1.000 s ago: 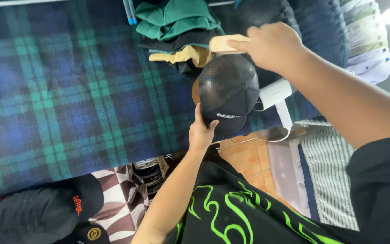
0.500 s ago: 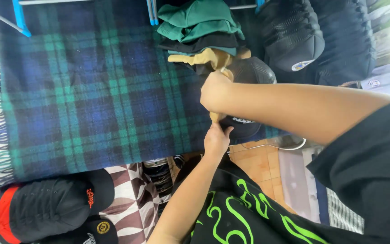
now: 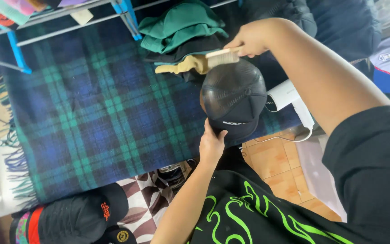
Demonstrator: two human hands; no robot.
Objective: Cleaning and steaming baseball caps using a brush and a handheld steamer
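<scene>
A black mesh-backed cap [image 3: 233,97] sits on a round form over the blue-green plaid blanket [image 3: 91,108]. My left hand [image 3: 212,144] grips the cap's brim at its near edge. My right hand [image 3: 249,38] holds a wooden-handled brush [image 3: 222,57], its bristles resting against the far top of the cap's mesh.
Folded green, black and tan caps [image 3: 183,34] are stacked just behind the cap. A white hair dryer [image 3: 290,101] lies to the right. Dark caps [image 3: 75,219] sit at the lower left, and a blue-and-metal rack [image 3: 68,18] runs along the top.
My right hand has swung the brush from the near side of the cap, by the brim, back up to its far top. My left hand stays on the brim.
</scene>
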